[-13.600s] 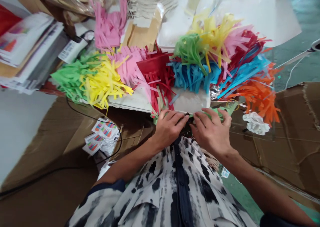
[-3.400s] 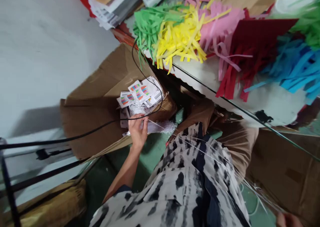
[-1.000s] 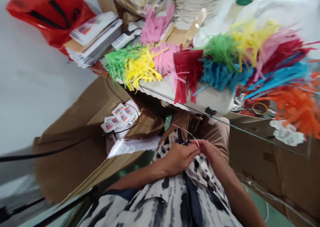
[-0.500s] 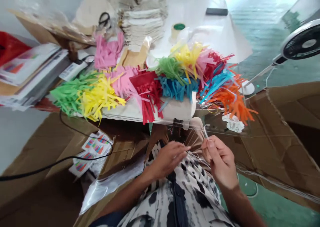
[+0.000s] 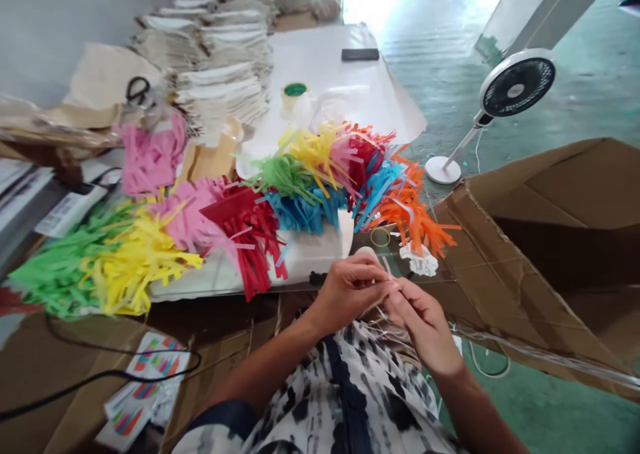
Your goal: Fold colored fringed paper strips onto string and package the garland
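Two hands [image 5: 345,291] [image 5: 425,321] on probably a white string [image 5: 387,265], near the table edge [image 5: 210,291]

The person's left hand [image 5: 347,289] and right hand [image 5: 425,324] meet at the fingertips, each in a close pinch. The left hand's back faces upward, its fingers curled toward the right hand. The 2 bare forearms, left forearm [image 5: 273,367] and right forearm [image 5: 477,407], slant inward, converging at the hands.

Craft workshop, to all appearances. Fringed bundles [image 5: 145,261] in several colours lined the worktable [image 5: 310,261]; stacked pale goods [image 5: 225,94] and a tape roll [image 5: 295,91] sat behind; an open carton [image 5: 483,241] stood alongside.
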`<state>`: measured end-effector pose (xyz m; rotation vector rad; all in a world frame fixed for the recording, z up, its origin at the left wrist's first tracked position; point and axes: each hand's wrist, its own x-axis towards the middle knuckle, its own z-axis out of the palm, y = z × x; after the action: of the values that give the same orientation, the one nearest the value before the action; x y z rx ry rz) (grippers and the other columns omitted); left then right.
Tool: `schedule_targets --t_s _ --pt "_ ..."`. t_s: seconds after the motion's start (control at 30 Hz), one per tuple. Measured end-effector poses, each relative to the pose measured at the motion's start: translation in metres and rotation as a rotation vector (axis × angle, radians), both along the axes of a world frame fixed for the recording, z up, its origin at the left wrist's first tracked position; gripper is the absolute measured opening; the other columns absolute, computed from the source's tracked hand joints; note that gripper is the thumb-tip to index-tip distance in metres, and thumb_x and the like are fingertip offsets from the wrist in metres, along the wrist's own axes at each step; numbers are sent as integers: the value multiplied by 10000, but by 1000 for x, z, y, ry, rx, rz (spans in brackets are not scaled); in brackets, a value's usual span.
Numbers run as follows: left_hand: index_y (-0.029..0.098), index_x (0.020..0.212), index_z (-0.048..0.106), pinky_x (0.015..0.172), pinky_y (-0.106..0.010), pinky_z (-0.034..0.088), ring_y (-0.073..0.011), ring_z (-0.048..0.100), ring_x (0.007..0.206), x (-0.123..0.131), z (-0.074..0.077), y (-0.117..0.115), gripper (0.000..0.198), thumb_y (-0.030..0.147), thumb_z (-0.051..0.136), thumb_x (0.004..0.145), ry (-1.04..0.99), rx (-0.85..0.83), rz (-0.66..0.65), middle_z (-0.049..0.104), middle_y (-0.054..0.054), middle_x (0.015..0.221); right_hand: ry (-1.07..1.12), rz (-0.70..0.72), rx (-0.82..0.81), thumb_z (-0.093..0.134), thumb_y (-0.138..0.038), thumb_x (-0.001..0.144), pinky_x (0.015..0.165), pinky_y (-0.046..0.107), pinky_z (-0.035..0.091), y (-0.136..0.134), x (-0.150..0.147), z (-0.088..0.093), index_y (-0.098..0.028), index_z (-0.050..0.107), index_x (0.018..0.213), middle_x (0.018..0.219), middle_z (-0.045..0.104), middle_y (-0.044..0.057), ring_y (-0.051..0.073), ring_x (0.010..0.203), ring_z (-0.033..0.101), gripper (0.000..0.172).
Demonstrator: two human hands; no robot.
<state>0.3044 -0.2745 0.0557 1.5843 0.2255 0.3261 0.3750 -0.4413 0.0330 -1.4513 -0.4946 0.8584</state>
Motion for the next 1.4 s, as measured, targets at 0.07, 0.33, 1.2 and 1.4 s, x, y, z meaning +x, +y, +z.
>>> schedule_targets --t_s 0.07,0.33,1.2,1.4 --pt "178 860 833 654 -255 447 -138 597 735 19 -5 13 274 414 743 966 1 140 24 696 -60 854 -67 -96 -70 612 -526 1029 591 267 367 5 12 1 -216 713 923 689 542 -26 128 602 445 343" --pt "219 896 759 817 -306 465 -265 616 1014 83 -41 49 67 153 764 884 155 749 226 631 -85 981 -684 -130 -306 551 -461 1067 651 287 406 30 72 12 -258 773 1119 922 761 13 158 677 582 306" --pt "195 1016 792 665 -228 439 -121 633 760 62 16 67 172 344 718 974 -66 136 391 767 -25 922 -56 -19 39 776 -434 929 614 270 475 22 69 76 -231 834 969 863 758 47 186 740 669 215" --pt "201 1006 805 599 -218 409 -82 541 652 29 51 46 228 417 790 936 -76 81 353 742 -16 878 -24 66 2 722 -502 968 659 264 462 52 54 31 -240 821 1072 875 749 28 183 785 647 299"
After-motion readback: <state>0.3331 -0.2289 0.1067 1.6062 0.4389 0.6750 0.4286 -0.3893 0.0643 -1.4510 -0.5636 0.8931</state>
